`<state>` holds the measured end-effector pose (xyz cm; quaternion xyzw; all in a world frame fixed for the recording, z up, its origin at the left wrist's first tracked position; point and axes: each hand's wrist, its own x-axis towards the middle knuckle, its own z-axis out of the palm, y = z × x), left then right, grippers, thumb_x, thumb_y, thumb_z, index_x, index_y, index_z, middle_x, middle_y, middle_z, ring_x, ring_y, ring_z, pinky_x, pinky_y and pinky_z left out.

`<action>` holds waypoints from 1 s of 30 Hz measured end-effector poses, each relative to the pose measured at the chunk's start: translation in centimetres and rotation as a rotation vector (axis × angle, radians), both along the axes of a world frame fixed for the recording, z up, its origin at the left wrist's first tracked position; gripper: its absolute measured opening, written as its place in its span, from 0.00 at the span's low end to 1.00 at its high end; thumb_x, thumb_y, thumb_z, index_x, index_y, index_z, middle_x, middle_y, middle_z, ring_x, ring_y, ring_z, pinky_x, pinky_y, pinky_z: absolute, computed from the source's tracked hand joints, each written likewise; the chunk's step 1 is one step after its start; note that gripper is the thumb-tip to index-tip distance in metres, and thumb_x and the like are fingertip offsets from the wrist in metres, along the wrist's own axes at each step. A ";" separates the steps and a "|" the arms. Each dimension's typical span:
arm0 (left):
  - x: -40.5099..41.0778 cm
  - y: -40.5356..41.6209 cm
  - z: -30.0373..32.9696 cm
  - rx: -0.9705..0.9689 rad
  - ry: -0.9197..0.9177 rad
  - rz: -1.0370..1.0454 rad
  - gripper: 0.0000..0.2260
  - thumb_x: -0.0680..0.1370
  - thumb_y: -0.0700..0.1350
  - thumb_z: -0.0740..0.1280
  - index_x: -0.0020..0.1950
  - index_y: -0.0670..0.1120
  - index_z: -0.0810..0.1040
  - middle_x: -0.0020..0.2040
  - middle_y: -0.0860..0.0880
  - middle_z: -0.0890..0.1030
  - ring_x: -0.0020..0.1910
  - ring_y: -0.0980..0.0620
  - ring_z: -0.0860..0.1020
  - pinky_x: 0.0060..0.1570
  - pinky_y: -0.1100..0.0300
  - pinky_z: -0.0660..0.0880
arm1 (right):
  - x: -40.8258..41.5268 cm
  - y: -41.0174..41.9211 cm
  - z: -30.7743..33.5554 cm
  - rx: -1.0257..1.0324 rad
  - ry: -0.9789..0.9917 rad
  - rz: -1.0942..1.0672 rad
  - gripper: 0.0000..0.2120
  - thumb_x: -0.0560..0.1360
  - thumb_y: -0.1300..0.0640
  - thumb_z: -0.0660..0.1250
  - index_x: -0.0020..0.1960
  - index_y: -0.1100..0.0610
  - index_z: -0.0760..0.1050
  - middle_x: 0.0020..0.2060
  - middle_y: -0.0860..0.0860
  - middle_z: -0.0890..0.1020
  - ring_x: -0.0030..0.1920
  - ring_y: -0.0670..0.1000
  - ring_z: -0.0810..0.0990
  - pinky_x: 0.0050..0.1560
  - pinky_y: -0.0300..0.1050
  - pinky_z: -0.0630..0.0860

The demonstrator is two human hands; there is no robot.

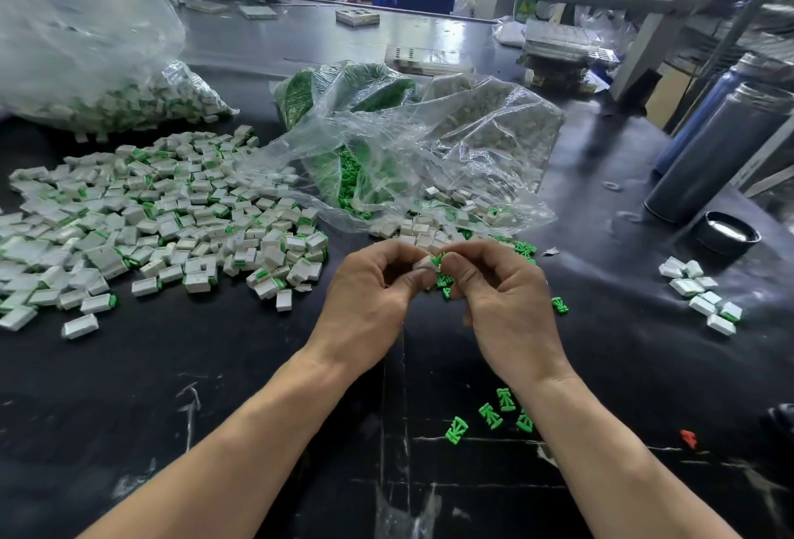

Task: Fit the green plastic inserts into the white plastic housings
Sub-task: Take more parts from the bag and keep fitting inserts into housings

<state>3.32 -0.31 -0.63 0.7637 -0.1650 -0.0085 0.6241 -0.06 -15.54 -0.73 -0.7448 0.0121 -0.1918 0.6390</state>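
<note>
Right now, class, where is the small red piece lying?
Head view, lower right: the red piece lies alone on the black table, right of the right forearm and loose green inserts.

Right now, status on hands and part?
Left hand pinches white housing. Right hand pinches green insert at its mouth. Not visibly seated. Nothing obstructing.

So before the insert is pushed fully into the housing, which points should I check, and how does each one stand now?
1. Left hand grips the white housing: ok.
2. Right hand pinches the green insert: ok.
3. Insert meets the housing: ok, they touch between the fingertips.
4. Insert turned the correct way for the slot: cannot tell, fingers hide it.
5. More parts ready: ok, loose green inserts lie on the table near the right forearm, empty housings just beyond the hands.
6. Place for the finished piece: ok, the assembled pile lies to the left.
</note>
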 end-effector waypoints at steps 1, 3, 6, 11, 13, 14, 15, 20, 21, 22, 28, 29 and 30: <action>0.0 0.0 0.0 -0.014 0.002 -0.002 0.04 0.78 0.40 0.73 0.47 0.49 0.84 0.42 0.54 0.85 0.44 0.59 0.82 0.47 0.66 0.76 | 0.0 0.1 0.0 -0.004 -0.004 0.006 0.09 0.79 0.62 0.73 0.46 0.48 0.83 0.37 0.46 0.84 0.36 0.45 0.79 0.33 0.36 0.74; -0.1 0.0 0.0 -0.040 0.011 -0.002 0.04 0.78 0.40 0.73 0.47 0.49 0.84 0.41 0.54 0.85 0.40 0.63 0.80 0.43 0.71 0.73 | -0.1 0.1 0.1 -0.013 -0.007 0.019 0.09 0.79 0.62 0.73 0.47 0.48 0.83 0.36 0.45 0.84 0.35 0.44 0.78 0.33 0.34 0.73; -0.1 0.1 0.1 -0.054 0.017 -0.004 0.03 0.78 0.39 0.74 0.47 0.47 0.84 0.42 0.50 0.85 0.40 0.62 0.80 0.43 0.71 0.73 | -0.2 0.0 0.2 -0.099 -0.006 0.013 0.08 0.79 0.60 0.73 0.47 0.47 0.83 0.39 0.42 0.84 0.38 0.43 0.80 0.39 0.36 0.76; 0.1 0.4 -0.1 0.017 0.002 -0.006 0.03 0.77 0.40 0.75 0.45 0.47 0.85 0.40 0.50 0.85 0.39 0.53 0.81 0.44 0.62 0.77 | -0.2 -0.3 0.1 -0.265 0.018 -0.004 0.08 0.79 0.59 0.73 0.47 0.46 0.83 0.42 0.41 0.83 0.42 0.44 0.81 0.46 0.37 0.77; 0.3 0.6 -0.3 0.064 -0.014 0.013 0.04 0.76 0.41 0.76 0.45 0.50 0.85 0.38 0.52 0.84 0.36 0.56 0.79 0.41 0.62 0.75 | -0.3 -0.2 0.1 -0.307 0.019 0.002 0.08 0.79 0.59 0.74 0.47 0.46 0.82 0.41 0.42 0.83 0.43 0.44 0.81 0.45 0.33 0.74; 0.4 0.7 -0.4 0.082 -0.022 0.019 0.04 0.76 0.41 0.76 0.44 0.50 0.85 0.38 0.53 0.84 0.35 0.58 0.78 0.40 0.62 0.75 | -0.3 -0.1 0.0 -0.332 0.014 0.000 0.08 0.79 0.60 0.74 0.48 0.47 0.83 0.42 0.42 0.83 0.44 0.44 0.81 0.46 0.32 0.74; 0.5 0.8 -0.4 0.097 -0.028 0.023 0.05 0.76 0.41 0.76 0.44 0.51 0.85 0.37 0.53 0.84 0.34 0.59 0.78 0.39 0.61 0.75 | -0.3 -0.1 0.0 -0.359 0.006 -0.005 0.06 0.78 0.60 0.74 0.48 0.48 0.83 0.43 0.43 0.83 0.46 0.44 0.81 0.47 0.32 0.74; 0.5 1.1 -0.6 0.161 -0.064 0.037 0.07 0.76 0.39 0.75 0.43 0.51 0.86 0.36 0.54 0.85 0.35 0.53 0.83 0.41 0.49 0.83 | -0.5 0.1 0.1 -0.497 -0.025 -0.027 0.03 0.79 0.60 0.73 0.51 0.53 0.84 0.46 0.42 0.82 0.49 0.41 0.80 0.49 0.29 0.73; 0.5 1.1 -0.5 0.168 -0.066 0.036 0.08 0.76 0.38 0.75 0.43 0.52 0.86 0.36 0.55 0.85 0.34 0.55 0.83 0.41 0.50 0.83 | -0.6 0.1 0.2 -0.515 -0.032 -0.029 0.03 0.79 0.60 0.73 0.51 0.54 0.84 0.46 0.42 0.82 0.48 0.41 0.80 0.50 0.29 0.73; 0.5 1.2 -0.5 0.180 -0.071 0.036 0.08 0.76 0.38 0.75 0.43 0.52 0.86 0.36 0.55 0.85 0.34 0.57 0.83 0.40 0.50 0.83 | -0.6 0.2 0.2 -0.532 -0.042 -0.031 0.03 0.79 0.60 0.73 0.52 0.54 0.84 0.46 0.43 0.82 0.48 0.41 0.80 0.50 0.29 0.73; 0.3 1.4 -0.1 0.247 -0.116 0.041 0.06 0.76 0.41 0.76 0.42 0.52 0.85 0.34 0.55 0.83 0.35 0.54 0.84 0.39 0.49 0.83 | -0.7 0.5 0.3 -0.616 -0.076 -0.054 0.03 0.79 0.61 0.73 0.52 0.58 0.84 0.47 0.48 0.83 0.48 0.47 0.81 0.52 0.44 0.78; 0.3 1.4 0.0 0.269 -0.127 0.041 0.06 0.76 0.41 0.76 0.42 0.52 0.85 0.34 0.55 0.83 0.36 0.54 0.84 0.41 0.49 0.83 | -0.7 0.5 0.3 -0.623 -0.077 -0.054 0.03 0.79 0.61 0.73 0.52 0.58 0.84 0.47 0.48 0.83 0.48 0.48 0.81 0.53 0.46 0.78; 0.3 1.4 0.1 0.291 -0.136 0.041 0.05 0.75 0.42 0.76 0.42 0.52 0.85 0.35 0.55 0.84 0.37 0.55 0.83 0.42 0.50 0.83 | -0.7 0.6 0.3 -0.629 -0.079 -0.052 0.03 0.79 0.61 0.73 0.51 0.58 0.84 0.47 0.48 0.83 0.48 0.48 0.81 0.52 0.47 0.78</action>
